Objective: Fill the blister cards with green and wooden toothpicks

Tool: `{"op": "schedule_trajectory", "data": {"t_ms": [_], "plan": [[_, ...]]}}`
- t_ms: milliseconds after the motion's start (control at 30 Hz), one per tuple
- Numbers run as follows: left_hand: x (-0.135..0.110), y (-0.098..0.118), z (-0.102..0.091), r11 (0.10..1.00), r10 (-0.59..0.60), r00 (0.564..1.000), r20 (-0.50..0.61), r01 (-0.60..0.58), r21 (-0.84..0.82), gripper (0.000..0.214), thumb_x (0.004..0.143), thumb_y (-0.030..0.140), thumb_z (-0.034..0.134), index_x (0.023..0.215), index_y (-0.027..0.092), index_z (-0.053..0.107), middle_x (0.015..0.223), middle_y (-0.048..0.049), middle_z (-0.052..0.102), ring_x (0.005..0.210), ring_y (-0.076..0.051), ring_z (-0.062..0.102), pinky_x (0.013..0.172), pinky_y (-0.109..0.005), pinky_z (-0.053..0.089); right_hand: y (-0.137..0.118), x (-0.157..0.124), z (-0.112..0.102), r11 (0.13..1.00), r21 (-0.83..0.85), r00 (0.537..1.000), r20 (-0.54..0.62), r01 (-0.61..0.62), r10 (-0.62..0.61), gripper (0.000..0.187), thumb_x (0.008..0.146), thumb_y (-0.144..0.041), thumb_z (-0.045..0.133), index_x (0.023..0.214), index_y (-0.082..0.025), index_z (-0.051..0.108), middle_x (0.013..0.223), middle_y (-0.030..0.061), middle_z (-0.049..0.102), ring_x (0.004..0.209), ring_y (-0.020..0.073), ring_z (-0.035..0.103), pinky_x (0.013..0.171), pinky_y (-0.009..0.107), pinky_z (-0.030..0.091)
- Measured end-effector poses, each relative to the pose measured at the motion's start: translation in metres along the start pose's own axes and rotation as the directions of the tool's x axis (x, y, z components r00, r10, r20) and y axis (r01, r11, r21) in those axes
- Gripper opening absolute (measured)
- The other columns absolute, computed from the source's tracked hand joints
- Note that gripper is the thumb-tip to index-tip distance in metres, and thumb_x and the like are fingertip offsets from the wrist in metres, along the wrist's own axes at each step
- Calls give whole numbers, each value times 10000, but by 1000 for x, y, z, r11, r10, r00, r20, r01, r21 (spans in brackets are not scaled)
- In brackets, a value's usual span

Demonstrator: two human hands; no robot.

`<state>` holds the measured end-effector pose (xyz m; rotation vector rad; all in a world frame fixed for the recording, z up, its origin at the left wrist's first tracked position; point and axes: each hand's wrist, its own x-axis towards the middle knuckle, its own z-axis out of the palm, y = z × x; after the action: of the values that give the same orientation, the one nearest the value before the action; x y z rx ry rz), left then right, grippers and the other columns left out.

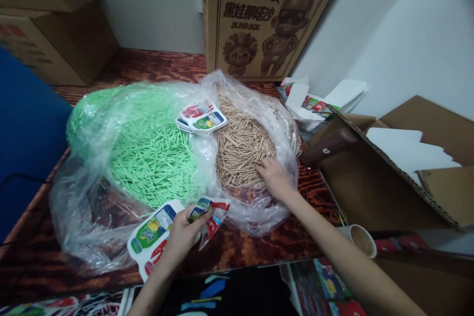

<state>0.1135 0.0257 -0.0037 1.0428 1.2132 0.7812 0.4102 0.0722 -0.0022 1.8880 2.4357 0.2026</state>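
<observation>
My left hand (182,238) is closed on a few printed drink-label cards (155,233) near the table's front edge; one shows a green Sprite bottle. My right hand (273,176) reaches into a clear plastic bag and its fingers press down on a heap of tan wooden sticks (240,148). What the fingers pinch, if anything, is hidden. To the left, a second clear bag holds a heap of green sticks (155,150). A small stack of label cards (202,117) lies on top between the two heaps.
A tall printed cardboard box (266,15) stands at the back against the wall. An open cardboard box (388,177) is at the right, with a paper cup (361,239) in front of it. More cards and white sheets (318,101) lie behind. Brown boxes (55,24) sit far left.
</observation>
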Motion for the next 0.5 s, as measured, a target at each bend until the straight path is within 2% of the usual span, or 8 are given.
{"op": "schedule_trajectory", "data": {"t_ms": [100,267,400,500], "plan": [[3,-2,0,1000,12,1000,4,-12,-9,253,691,386,720,657,154,625,598,30,577,552,-118,486,540,-221,384,3,4,-5,988,-83,991,42,129,-126,189,894,-115,476,921,-155,659,946,123,574,916,254,457,744,345,333],[6,-5,3,1000,4,1000,7,-4,-19,224,690,365,727,672,156,651,592,25,595,544,-123,502,521,-217,383,9,6,-2,962,-126,970,69,242,-235,198,904,-120,451,858,-144,642,936,124,576,915,258,452,780,361,312],[7,-6,2,997,-40,999,7,40,-71,253,664,380,747,710,142,673,636,0,645,581,-141,552,567,-235,432,16,3,9,958,-92,963,20,270,-270,167,905,-138,456,863,-147,618,928,117,594,920,259,454,835,374,307],[6,-5,0,991,-85,996,-34,82,-102,283,643,395,761,727,134,691,628,-8,659,590,-152,582,599,-248,456,19,2,15,969,28,969,-47,244,-243,173,903,-121,441,843,-153,600,846,96,603,867,238,473,833,355,322]]}}
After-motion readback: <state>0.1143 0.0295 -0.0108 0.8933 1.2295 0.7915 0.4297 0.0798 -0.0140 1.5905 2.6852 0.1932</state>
